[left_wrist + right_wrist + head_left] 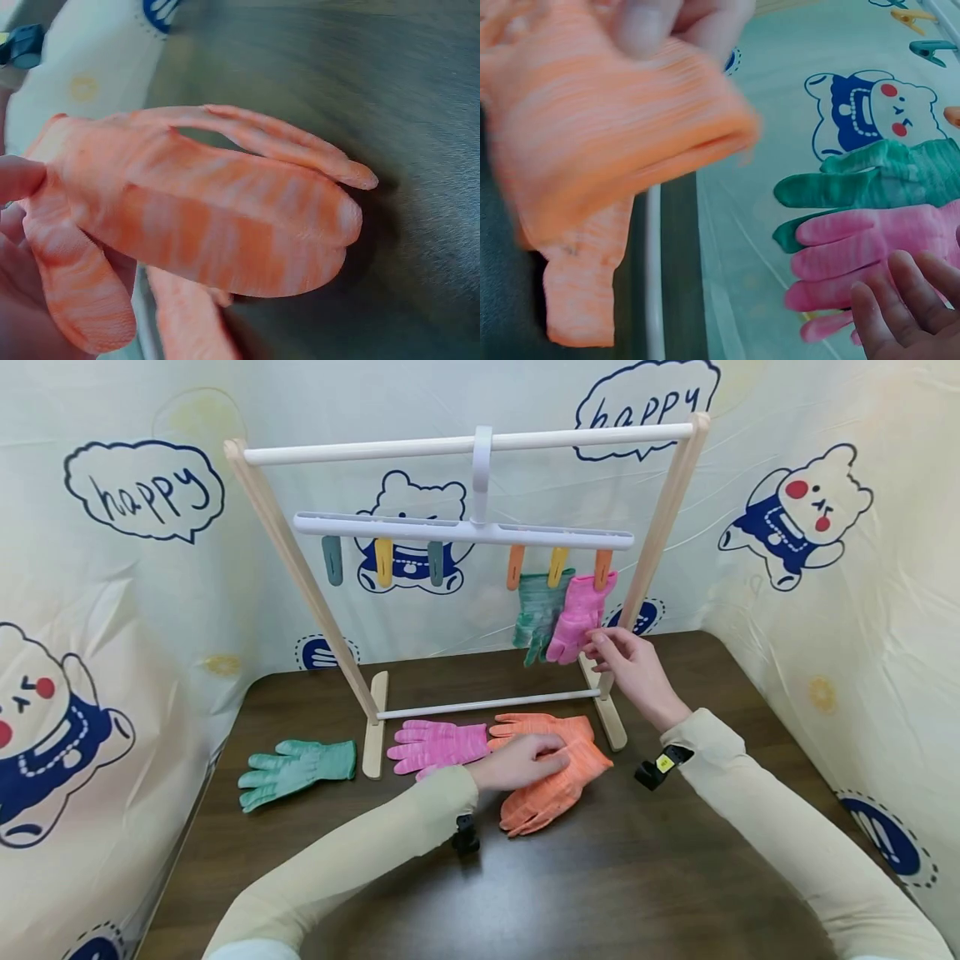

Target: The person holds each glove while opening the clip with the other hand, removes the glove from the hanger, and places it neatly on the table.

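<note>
My left hand [522, 762] pinches an orange glove [217, 202] near its cuff, holding it above the table with the fingers drooping. A second orange glove [528, 722] lies behind and partly beneath it. My right hand [626, 660] is raised beside a pink glove [581, 614] that hangs from an orange clip [602, 569]; its fingers are loosely bent and hold nothing in the right wrist view. Left of that, a green glove [538, 610] hangs too, overlapped by the pink one. Another pink glove [442, 743] and a green glove [300, 768] lie flat on the table.
A wooden rack [300, 568] with a white top rod carries a white clip hanger [450, 531]. Green clips [332, 560] and a yellow clip [384, 562] dangle at its left half. Behind the dark brown table [637, 877] hangs a bear-printed curtain [787, 410].
</note>
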{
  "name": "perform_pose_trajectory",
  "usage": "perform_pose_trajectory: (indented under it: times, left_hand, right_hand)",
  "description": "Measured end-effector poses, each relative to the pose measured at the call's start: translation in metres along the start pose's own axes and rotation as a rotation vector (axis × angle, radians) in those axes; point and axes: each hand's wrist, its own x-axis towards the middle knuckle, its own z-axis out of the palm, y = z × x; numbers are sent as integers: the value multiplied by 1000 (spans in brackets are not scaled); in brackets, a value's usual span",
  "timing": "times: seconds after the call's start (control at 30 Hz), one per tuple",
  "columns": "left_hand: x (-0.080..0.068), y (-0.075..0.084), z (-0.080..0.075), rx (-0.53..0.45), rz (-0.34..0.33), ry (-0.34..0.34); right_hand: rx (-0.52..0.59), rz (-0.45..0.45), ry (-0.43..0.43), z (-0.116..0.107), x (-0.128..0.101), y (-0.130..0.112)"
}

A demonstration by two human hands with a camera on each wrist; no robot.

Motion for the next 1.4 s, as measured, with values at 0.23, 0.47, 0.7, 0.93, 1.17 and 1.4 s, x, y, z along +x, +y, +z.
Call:
perform_pose_trajectory:
  times: [0.23,0.47,0.7,0.93,1.17,1.4]
  left_hand:
    - [14,-9,21,257,10,-59]
    - [19,-16,34,679,57,48]
    - [16,-21,39,753,74,114]
    - [5,-30,29,586,91,12]
    - [-5,-39,31,577,120,-119]
    - [-12,-36,39,642,89,-149]
  right_hand:
    - [-30,51,-24,-1,-3,8]
    - [-49,69,-40,-1,-4,14]
    - [-43,70,-46,1,-5,15]
    - [-57,65,-55,3,-3,18]
    - [-72,78,-67,4,-4,20]
    - [-72,88,-72,5,-6,18]
